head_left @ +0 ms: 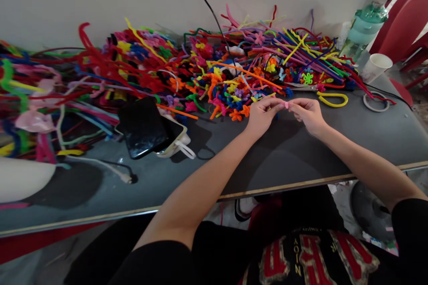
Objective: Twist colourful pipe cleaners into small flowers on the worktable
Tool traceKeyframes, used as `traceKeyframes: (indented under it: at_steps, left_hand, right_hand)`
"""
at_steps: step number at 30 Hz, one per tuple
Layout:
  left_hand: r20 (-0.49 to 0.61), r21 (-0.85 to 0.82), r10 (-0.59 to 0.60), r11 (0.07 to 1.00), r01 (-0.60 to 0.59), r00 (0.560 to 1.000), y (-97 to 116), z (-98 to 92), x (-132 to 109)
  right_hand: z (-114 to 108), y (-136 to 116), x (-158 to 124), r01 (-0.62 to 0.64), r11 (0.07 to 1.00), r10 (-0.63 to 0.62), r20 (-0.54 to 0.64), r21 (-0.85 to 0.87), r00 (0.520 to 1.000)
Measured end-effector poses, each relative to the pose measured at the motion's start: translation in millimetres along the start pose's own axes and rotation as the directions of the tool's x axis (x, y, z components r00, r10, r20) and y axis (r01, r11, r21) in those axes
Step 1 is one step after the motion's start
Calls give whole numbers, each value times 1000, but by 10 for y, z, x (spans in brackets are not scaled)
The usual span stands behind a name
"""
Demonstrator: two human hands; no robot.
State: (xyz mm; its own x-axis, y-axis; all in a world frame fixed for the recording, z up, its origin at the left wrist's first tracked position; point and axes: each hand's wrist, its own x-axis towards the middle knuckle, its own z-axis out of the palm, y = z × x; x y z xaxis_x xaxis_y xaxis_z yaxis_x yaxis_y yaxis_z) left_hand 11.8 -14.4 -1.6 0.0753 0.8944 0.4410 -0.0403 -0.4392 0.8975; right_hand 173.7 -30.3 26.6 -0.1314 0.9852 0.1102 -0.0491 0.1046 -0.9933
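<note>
Between my fingertips is a small pink pipe cleaner piece (286,105), mostly covered by the fingers. My left hand (262,118) pinches it from the left, and my right hand (306,115) pinches it from the right. Both hands are close together above the grey table (321,151). Just behind them lies a heap of small pipe cleaner flowers (236,113) in orange, blue, pink and yellow. Scissors with yellow handles (332,99) rest behind my right hand, their blades pointing left into the heap.
Loose pipe cleaners (267,55) are piled along the wall. A black phone (143,127) lies on a pale case at left, near a cable end (125,177). At right stand a paper cup (377,67), a green bottle (364,26) and a tape ring (376,101).
</note>
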Motion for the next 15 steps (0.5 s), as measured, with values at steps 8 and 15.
traceKeyframes:
  at_steps: [8,15]
  left_hand:
    - [-41,196,60,979,-51,997,78,-16,-10]
    - [-51,176,59,983,-49,997,72,-11,-6]
  right_hand:
    - [-23,-22,22,-60,998,59,-51,-26,997]
    - [-72,13,21,92,974,-96,-9,-207,995]
